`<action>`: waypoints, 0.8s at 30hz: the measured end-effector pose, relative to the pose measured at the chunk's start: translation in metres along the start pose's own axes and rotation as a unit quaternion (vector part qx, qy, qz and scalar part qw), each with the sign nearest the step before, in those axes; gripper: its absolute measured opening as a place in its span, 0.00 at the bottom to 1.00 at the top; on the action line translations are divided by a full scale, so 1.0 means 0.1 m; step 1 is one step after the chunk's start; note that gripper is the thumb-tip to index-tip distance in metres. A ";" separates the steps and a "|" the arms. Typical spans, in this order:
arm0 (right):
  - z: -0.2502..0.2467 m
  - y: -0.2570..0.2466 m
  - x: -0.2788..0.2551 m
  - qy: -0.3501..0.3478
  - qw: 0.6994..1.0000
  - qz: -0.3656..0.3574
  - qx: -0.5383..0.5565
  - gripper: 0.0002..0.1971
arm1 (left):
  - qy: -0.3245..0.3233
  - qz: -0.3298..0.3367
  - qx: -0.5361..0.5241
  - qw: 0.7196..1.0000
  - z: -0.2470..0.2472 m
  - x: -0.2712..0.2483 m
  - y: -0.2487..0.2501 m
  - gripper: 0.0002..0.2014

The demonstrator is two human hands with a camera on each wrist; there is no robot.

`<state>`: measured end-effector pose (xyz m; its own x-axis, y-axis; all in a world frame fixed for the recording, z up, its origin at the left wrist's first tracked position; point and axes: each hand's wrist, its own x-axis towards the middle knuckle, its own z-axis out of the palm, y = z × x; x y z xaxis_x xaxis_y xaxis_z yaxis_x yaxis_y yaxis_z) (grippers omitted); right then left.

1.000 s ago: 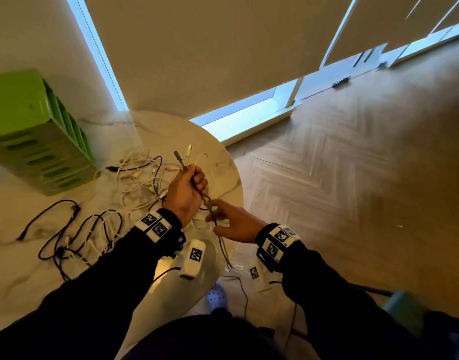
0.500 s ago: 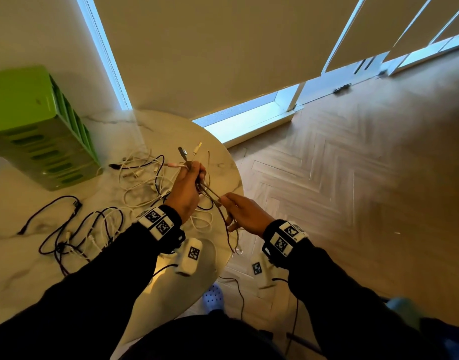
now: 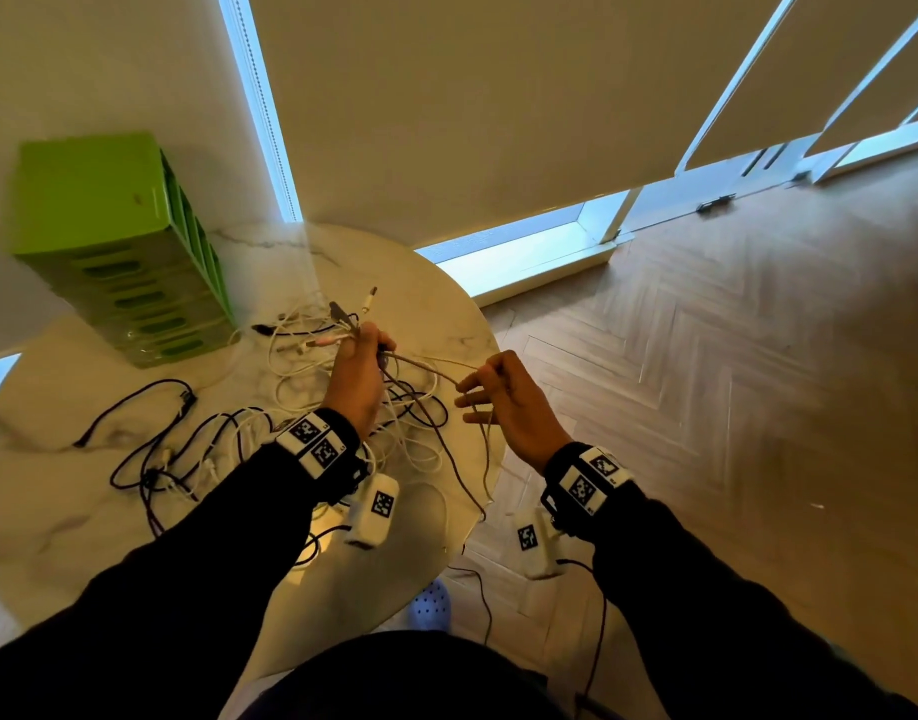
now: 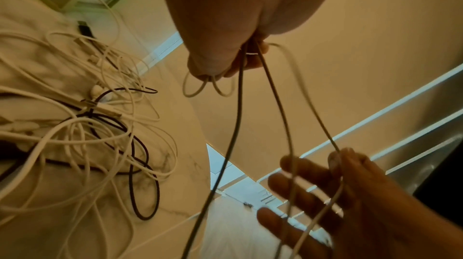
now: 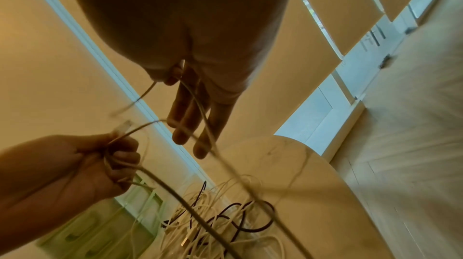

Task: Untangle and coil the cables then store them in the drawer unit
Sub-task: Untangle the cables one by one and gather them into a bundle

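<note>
Hands over the desk (image 3: 134, 537) edge, both on one grey cable (image 3: 420, 363); left hand (image 3: 355, 376) closed in a fist round a bundle of its turns, with plug ends sticking out above the knuckles and two small loops hanging below the fist in the left wrist view; right hand (image 3: 508, 402) pinches the same cable between thumb and forefinger, its other fingers (image 4: 298, 164) spread and nearly straight; the cable spans the gap between the hands, then drops past the right palm and below the desk edge. Remaining cables lie on the desk: a white tangle (image 3: 301, 366) just beyond the left hand, with a dark cable (image 5: 250, 221) threaded through it; a black cable (image 3: 139, 407) nearer the left edge, partly looped over more white leads. Drawer unit (image 3: 119, 241), green, stands at the far left of the desk, near the white tangle; whether any drawer is open cannot be told. Wood floor (image 3: 732, 407) to the right; blinds (image 3: 472, 96) behind.
</note>
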<state>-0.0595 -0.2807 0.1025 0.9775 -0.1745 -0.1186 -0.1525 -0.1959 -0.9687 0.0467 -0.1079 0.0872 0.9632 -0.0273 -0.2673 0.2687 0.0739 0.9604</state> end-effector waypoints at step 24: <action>0.34 -0.47 0.15 -0.233 0.968 0.034 -0.083 0.12 | -0.161 -0.079 -0.264 0.948 -0.34 -0.09 0.35 0.19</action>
<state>-0.0332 -0.2414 0.1386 0.9179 0.2554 -0.3036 -0.2018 -0.3583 -0.9115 0.0476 -0.0709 0.1203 0.8815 -0.3761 -0.2856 0.4574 0.5296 0.7144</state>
